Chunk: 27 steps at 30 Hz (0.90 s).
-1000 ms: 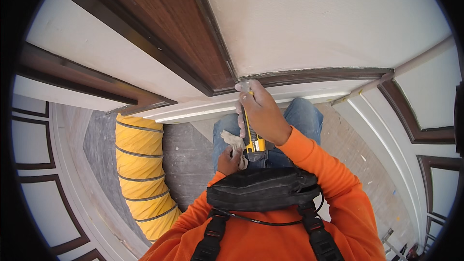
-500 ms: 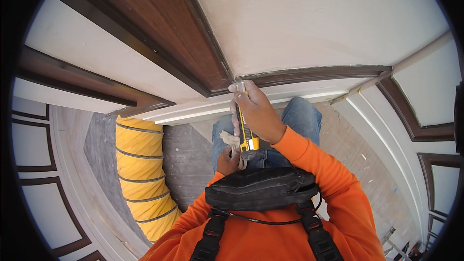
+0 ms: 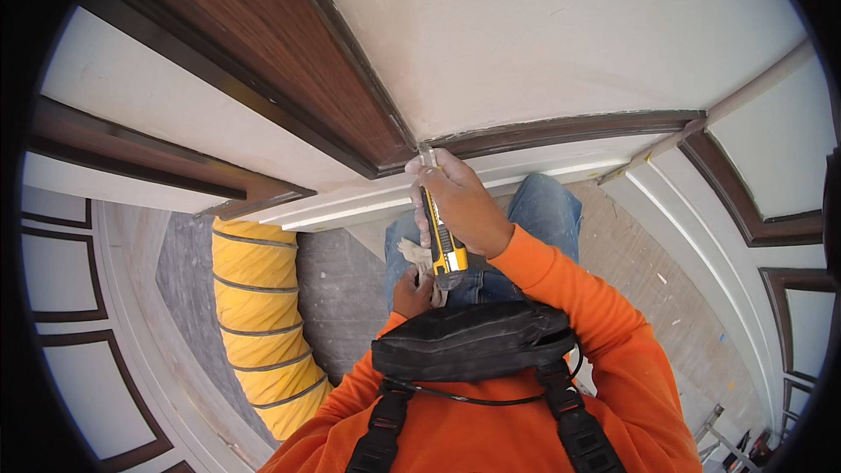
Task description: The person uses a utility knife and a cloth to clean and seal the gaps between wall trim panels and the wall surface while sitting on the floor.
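Observation:
My right hand [image 3: 473,206] is closed around a yellow and black utility knife [image 3: 448,250]. The tool's silvery front end [image 3: 427,156] meets the inner corner of the dark brown moulding [image 3: 526,134], beside the reddish-brown wood panel [image 3: 302,44]. Lower down, close to my lap, my left hand [image 3: 409,294] has its fingers closed on a crumpled pale rag [image 3: 416,252]. Part of the rag lies behind the knife, and the tips of the left fingers are partly hidden.
A yellow ribbed duct hose [image 3: 263,315] runs along the floor at my left. The white wall [image 3: 561,35] and its white baseboard [image 3: 526,177] are directly ahead. A black pouch [image 3: 469,342] hangs at my chest. Metal tools [image 3: 723,438] lie at lower right.
The view has shifted slightly. My right hand and the knife stay at the moulding corner, with the knife tilted a little differently. The left hand keeps its hold on the rag.

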Available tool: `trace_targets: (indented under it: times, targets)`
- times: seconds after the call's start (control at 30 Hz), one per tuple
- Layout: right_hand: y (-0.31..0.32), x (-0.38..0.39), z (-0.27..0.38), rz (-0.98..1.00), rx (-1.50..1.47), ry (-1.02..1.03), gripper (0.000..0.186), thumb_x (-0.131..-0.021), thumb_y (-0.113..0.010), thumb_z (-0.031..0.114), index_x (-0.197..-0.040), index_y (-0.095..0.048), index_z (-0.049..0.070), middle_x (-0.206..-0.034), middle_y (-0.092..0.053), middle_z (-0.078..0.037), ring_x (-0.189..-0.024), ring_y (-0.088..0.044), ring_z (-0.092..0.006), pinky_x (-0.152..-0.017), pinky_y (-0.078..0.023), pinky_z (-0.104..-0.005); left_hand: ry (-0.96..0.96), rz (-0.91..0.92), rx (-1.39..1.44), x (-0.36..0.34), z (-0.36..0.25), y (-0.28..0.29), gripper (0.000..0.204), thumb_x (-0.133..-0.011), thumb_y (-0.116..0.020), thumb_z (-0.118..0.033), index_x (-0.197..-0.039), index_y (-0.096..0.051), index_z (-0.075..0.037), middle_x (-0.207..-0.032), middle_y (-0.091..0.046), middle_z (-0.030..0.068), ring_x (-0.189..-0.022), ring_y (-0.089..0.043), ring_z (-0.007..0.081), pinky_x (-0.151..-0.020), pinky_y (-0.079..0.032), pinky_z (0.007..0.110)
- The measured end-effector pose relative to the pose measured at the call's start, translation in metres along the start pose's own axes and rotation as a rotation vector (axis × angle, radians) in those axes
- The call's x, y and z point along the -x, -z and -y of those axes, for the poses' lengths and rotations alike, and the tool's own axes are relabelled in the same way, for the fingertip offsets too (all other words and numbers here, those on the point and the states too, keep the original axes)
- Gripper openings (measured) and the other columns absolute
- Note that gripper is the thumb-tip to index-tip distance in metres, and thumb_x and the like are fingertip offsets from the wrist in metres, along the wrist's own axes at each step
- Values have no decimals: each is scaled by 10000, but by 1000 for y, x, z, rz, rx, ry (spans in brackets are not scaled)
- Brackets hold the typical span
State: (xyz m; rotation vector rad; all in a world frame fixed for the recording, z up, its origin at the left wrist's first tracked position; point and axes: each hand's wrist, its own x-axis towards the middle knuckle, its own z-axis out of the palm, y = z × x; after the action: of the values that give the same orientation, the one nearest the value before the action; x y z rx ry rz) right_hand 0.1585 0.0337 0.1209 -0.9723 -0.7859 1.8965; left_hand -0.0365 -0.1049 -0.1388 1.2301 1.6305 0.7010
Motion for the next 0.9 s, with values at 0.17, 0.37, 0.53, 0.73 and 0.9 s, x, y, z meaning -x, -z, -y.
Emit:
trace_targets:
  times: [0.17,0.37,0.53,0.73,0.9]
  targets:
    - [9,0,-2,39,27,33,193,-1057,-480,210,-1171,-517,58,-803,-532,-46,-563,-579,-134,-453,-515,-304,-27,-21,-35,2,-14,1,344,-984,-645,-315,-894,-613,15,-766,-658,225,-674,-640,294,-628,-477,429]
    - [-1,1,-1,-19,19,33,194,-1051,-473,197,-1155,-506,36,-780,-533,-50,-529,-568,-135,-429,-502,-305,15,16,5,1,-6,4,325,-986,-632,-299,-934,-641,22,-802,-692,208,-729,-678,296,-664,-497,425]
    - [2,-1,-3,2,83,83,195,-1042,-478,188,-1167,-512,42,-780,-528,-49,-545,-568,-134,-439,-505,-301,-40,-9,7,4,-20,3,308,-982,-624,-281,-987,-662,25,-845,-709,212,-775,-692,312,-704,-511,426]
    - [-3,0,-2,-41,69,72,193,-1042,-475,194,-1147,-509,36,-778,-529,-53,-534,-564,-134,-431,-495,-307,-69,8,-64,2,-9,6,294,-972,-615,-259,-1035,-667,23,-888,-721,220,-823,-707,338,-734,-519,426]
    - [-1,1,1,-10,85,80,196,-1043,-476,206,-1133,-509,35,-761,-533,-54,-524,-560,-133,-433,-497,-307,-68,0,-15,3,-8,4,288,-973,-609,-251,-1034,-662,25,-888,-718,226,-820,-705,339,-735,-518,429]
